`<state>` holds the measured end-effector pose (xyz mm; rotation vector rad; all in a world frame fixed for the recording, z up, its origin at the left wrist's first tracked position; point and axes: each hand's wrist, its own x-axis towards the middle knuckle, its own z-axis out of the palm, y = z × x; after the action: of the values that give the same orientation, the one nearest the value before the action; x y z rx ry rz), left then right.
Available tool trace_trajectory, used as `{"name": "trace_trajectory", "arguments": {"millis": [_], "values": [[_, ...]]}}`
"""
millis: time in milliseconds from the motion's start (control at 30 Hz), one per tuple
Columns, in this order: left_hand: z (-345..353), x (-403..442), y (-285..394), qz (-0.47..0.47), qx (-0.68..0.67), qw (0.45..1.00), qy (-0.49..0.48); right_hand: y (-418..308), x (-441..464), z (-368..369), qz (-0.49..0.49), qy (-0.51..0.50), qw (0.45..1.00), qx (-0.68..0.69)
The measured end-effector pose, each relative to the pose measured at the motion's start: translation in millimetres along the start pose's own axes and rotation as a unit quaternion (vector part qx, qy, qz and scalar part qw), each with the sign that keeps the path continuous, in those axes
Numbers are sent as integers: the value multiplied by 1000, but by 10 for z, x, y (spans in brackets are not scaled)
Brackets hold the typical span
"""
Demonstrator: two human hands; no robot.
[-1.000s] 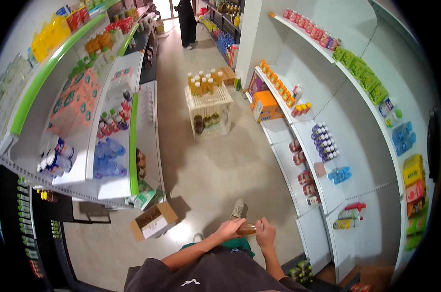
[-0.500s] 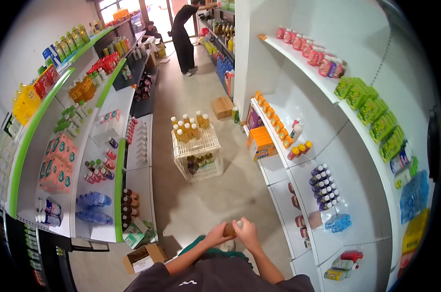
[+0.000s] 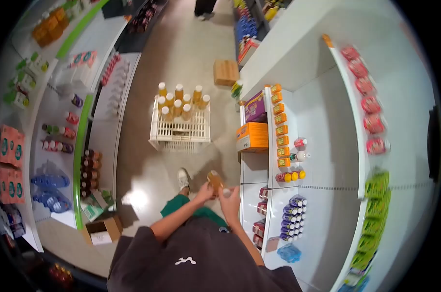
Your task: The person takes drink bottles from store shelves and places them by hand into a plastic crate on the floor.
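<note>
In front of my body, both hands are on a bottle (image 3: 214, 179) of amber drink with a white cap. My left hand (image 3: 204, 193) is closed around the side of its body. My right hand (image 3: 229, 203) has its fingers closed at the white cap end. The bottle is tilted, its base pointing up and away from me. Ahead on the floor stands an upturned white plastic crate (image 3: 181, 127) with several white-capped bottles (image 3: 178, 101) of yellow-amber drink on top.
White shelves with orange boxes (image 3: 280, 119) and purple bottles (image 3: 293, 216) line my right. Shelves with brown bottles (image 3: 90, 170) run along the left, with an open carton (image 3: 104, 231) below. A cardboard box (image 3: 226, 72) lies farther up the aisle, where a person's legs (image 3: 204, 8) show.
My view has tipped down and turned right. One shoe now shows ahead of my hands, and the crate appears closer to me. Both hands stay on the bottle, which has tilted.
</note>
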<state>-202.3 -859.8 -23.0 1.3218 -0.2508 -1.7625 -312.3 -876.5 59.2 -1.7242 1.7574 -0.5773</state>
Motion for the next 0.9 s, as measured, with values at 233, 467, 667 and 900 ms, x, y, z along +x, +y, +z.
{"name": "trace_trajectory", "arguments": {"millis": [233, 467, 667, 900], "values": [[-186, 1188, 845, -44, -209, 976, -45, -390, 1611, 468, -49, -91, 995, -8], [-606, 2573, 1220, -3, -346, 937, 36, -759, 3032, 1405, -60, -228, 971, -29], [-820, 3424, 1389, 51, -487, 865, 110, -685, 3769, 2156, -73, -308, 948, -36], [-879, 3730, 1383, 149, -544, 807, 172, -783, 3973, 2260, -167, -370, 914, -12]]}}
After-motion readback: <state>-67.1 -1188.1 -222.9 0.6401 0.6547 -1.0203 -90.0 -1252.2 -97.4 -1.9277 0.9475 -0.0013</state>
